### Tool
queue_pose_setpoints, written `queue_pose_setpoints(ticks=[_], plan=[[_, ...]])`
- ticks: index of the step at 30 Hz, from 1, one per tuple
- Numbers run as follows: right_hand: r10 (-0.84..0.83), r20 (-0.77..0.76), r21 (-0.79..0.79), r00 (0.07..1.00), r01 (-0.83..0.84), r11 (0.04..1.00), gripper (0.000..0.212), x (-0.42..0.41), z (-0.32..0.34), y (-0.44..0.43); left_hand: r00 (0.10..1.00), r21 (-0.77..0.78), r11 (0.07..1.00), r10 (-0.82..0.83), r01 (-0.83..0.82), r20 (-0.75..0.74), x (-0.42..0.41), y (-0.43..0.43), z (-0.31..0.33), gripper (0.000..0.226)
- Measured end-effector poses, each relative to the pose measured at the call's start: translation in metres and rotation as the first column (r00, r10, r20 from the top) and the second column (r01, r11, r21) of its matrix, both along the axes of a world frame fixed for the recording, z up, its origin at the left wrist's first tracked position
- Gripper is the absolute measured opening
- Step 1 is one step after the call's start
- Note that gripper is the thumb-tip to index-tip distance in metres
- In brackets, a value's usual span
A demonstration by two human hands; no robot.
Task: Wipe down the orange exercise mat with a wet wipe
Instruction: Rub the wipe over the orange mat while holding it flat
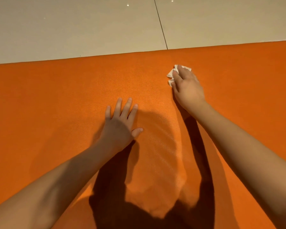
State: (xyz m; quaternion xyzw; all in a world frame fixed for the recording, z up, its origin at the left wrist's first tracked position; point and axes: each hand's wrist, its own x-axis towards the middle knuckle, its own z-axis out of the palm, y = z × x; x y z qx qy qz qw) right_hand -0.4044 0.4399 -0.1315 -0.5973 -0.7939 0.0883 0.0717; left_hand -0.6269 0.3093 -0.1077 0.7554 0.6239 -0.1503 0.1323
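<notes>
Orange exercise mat [53, 100] fills the lower part of the view, spread flat on the pale tiled floor [73, 27], with its far edge running across the top on a slight slant. Far left is plain orange surface with the left forearm coming in from the bottom corner. Moving in, here's the left hand [120, 124], palm down on the mat. Its fingers [118, 106] are straight and fanned apart, the thumb sticks out to the side, and there is nothing in its grasp. Just past that thumb, in the middle of the mat, faint curved streaks [157, 139] catch the light, and the person's dark shadow [139, 204] pools below them.

Across to the right now, and the right hand [186, 90] is reached further out, close to the mat's far edge. Under it sits the wet wipe [170, 74], white and crumpled into a bunch. The fingers bend down over it and grip it against the mat. Bits of wipe poke out past the fingertips and along the hand's left side. Above this hand, a dark tile joint [161, 25] runs down the floor to the mat's edge.
</notes>
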Motion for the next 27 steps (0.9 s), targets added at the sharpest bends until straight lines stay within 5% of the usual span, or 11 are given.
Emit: queue_pose_setpoints(ticks=[2,6,11,15,19,24,27], plan=[[-0.042,-0.065,0.022,0.997,0.044,0.999,0.04,-0.002,0.0,-0.014,1.0,-0.004,1.0,0.012,-0.012,-0.006,0.004,-0.003,0.001,0.077],[0.139,-0.082,0.027,0.987,-0.137,0.99,0.034,0.003,0.0,-0.055,1.0,-0.072,0.997,0.017,-0.018,-0.026,0.013,-0.014,0.002,0.078],[-0.078,-0.144,0.042,0.986,0.085,0.996,0.03,0.026,0.001,-0.087,1.0,-0.156,0.988,-0.013,0.013,0.0,0.02,-0.034,0.008,0.081],[0.143,-0.1,0.035,0.985,-0.14,0.99,0.022,0.027,-0.001,-0.126,0.998,-0.218,0.975,-0.045,0.052,0.037,0.027,-0.054,0.018,0.082],[-0.161,-0.204,0.022,0.966,0.169,0.985,0.018,0.041,0.005,-0.144,0.997,-0.239,0.968,-0.064,0.074,0.052,0.032,-0.075,0.022,0.081],[0.104,-0.221,0.013,0.97,-0.104,0.995,0.011,0.034,0.006,-0.194,0.996,-0.231,0.971,-0.052,0.066,0.066,0.038,-0.094,0.025,0.079],[-0.083,-0.227,-0.003,0.97,0.084,0.996,0.01,0.055,0.004,-0.196,0.996,-0.256,0.964,-0.055,0.07,0.063,0.043,-0.104,0.029,0.078]])
